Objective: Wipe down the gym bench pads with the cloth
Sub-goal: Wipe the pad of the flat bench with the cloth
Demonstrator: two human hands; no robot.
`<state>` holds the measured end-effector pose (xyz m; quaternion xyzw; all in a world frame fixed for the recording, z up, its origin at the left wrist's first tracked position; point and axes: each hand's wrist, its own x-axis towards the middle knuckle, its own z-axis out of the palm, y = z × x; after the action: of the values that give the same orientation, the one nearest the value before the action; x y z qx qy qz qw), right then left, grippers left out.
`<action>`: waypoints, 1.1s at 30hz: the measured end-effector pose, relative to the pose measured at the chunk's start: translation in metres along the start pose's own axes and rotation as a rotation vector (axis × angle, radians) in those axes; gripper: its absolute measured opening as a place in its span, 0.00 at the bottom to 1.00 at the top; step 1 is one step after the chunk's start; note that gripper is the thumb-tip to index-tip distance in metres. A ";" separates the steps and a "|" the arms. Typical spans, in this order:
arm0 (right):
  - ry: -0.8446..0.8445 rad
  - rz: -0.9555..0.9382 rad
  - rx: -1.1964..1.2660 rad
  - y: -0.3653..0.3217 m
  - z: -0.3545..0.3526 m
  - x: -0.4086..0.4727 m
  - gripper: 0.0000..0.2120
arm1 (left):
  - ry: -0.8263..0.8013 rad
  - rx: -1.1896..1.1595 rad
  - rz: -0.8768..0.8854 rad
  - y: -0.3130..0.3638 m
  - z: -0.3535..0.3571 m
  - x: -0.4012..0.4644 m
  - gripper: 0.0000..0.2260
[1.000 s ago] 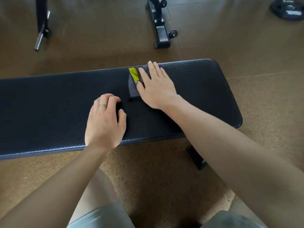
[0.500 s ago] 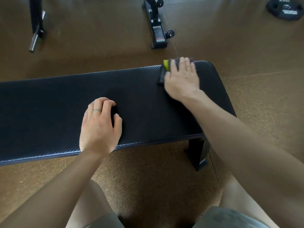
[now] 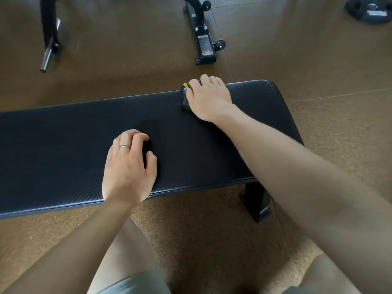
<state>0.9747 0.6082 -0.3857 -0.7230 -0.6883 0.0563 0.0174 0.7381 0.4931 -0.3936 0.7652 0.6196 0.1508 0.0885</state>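
Head view, looking down. Bench pad (image 3: 74, 145): black, textured, runs left to right across the frame, right end rounded. One black bench foot (image 3: 256, 204) is visible under the near right edge, standing on the brown floor (image 3: 212, 240).

Cloth (image 3: 185, 98): dark grey with a small yellow tag, lying on the bench pad at its far edge, toward the right end. Mostly covered; only its left edge and the tag show.

Right hand (image 3: 209, 98): palm down on the cloth, fingers straight and reaching over the far edge of the pad. Grip: flat and pressing, not curled round the cloth.

Left hand (image 3: 129, 166): rests on the pad near its near edge, left of and well apart from the cloth. Fingers curled under, tips on the pad, thumb alongside; holds nothing. A thin ring (image 3: 125, 146) on one finger.

Far side, on the floor: a black equipment frame (image 3: 201, 35) with a small wheel, and a weight plate (image 3: 371, 10) at far right.
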 end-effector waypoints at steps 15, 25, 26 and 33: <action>0.100 0.379 0.143 0.118 -0.007 -0.030 0.22 | -0.010 -0.020 0.006 -0.001 -0.002 -0.001 0.11; 0.099 0.592 0.131 0.091 0.001 -0.118 0.26 | 0.013 -0.004 0.036 -0.002 0.001 -0.001 0.13; 0.094 0.589 0.112 0.081 0.003 -0.131 0.27 | 0.015 -0.002 0.040 -0.002 0.001 -0.001 0.14; 0.024 0.337 0.122 -0.031 0.015 -0.132 0.29 | 0.032 -0.004 0.069 -0.004 0.001 -0.001 0.14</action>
<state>0.9366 0.4774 -0.3897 -0.8264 -0.5524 0.0918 0.0597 0.7345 0.4927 -0.3961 0.7833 0.5941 0.1671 0.0747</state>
